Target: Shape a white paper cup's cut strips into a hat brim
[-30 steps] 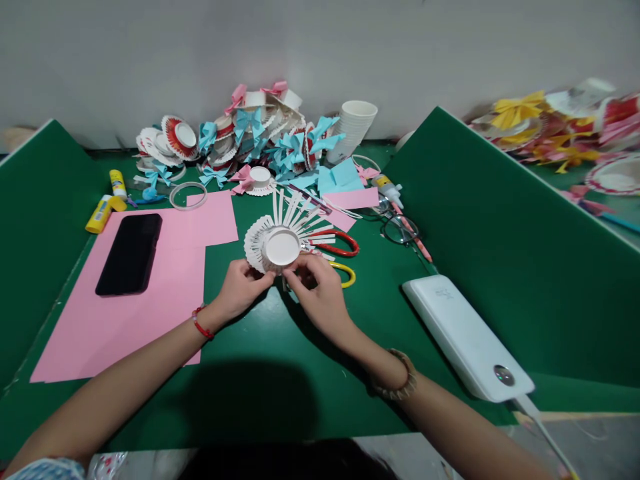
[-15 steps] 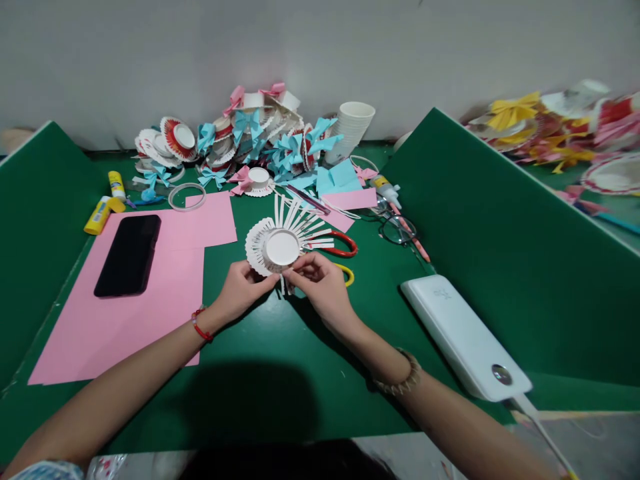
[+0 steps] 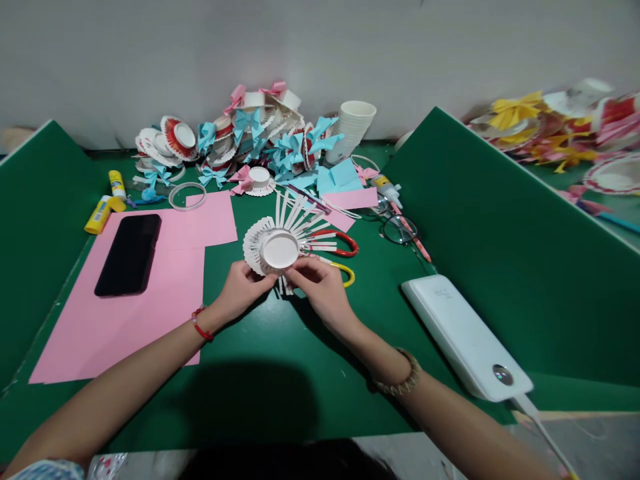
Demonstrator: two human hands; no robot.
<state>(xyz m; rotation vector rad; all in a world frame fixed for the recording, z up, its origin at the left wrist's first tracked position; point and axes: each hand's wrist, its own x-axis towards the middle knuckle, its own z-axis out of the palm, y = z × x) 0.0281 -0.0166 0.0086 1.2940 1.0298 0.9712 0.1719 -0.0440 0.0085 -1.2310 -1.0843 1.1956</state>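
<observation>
A white paper cup [image 3: 281, 249], its side cut into strips, is held bottom up between both hands at mid-table. On its left the strips are bent into a scalloped rim; on its right they fan out straight. My left hand [image 3: 243, 288] pinches the lower left edge, fingers partly hidden beneath. At the lower right edge my right hand [image 3: 320, 285] grips the strips with thumb and fingers. Scissors with a red and a yellow handle [image 3: 349, 244] lie just behind the right hand, partly under the strips.
Pink paper [image 3: 145, 333] and a black phone [image 3: 129, 255] lie left, near glue sticks [image 3: 99, 215]. A white power bank [image 3: 467, 339] lies right. Behind are paper-cup pieces with bows [image 3: 249, 127], stacked cups [image 3: 353, 130] and glasses [image 3: 400, 229]. Green dividers [image 3: 500, 247] flank the table.
The cup has shifted slightly left and down in the hands. The right fingers have moved a little, and more of the yellow scissor handle shows.
</observation>
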